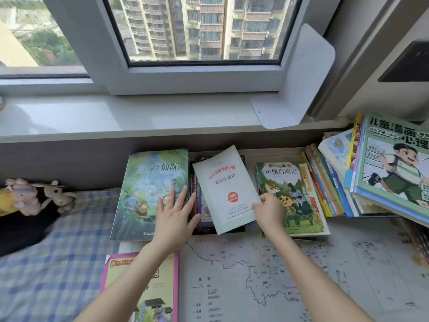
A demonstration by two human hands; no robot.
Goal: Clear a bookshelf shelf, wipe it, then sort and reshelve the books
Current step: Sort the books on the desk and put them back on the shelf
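Fingers (262, 201) of the right hand (270, 211) pinch the white booklet's (226, 189) lower-right edge (tilted).

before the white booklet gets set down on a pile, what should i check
1. Right hand grips the white booklet at its lower right corner: ok.
2. Booklet is level: not ok, it sits tilted over the dark stack.
3. Left hand is free to help: ok, it lies flat, open, on the green book.
4. Dark stack edges are squared up: cannot tell, the booklet covers most of it.
5. Fox-cover book on the right lies flat as another landing spot: ok.
6. Leaning books further right are steady: cannot tell.
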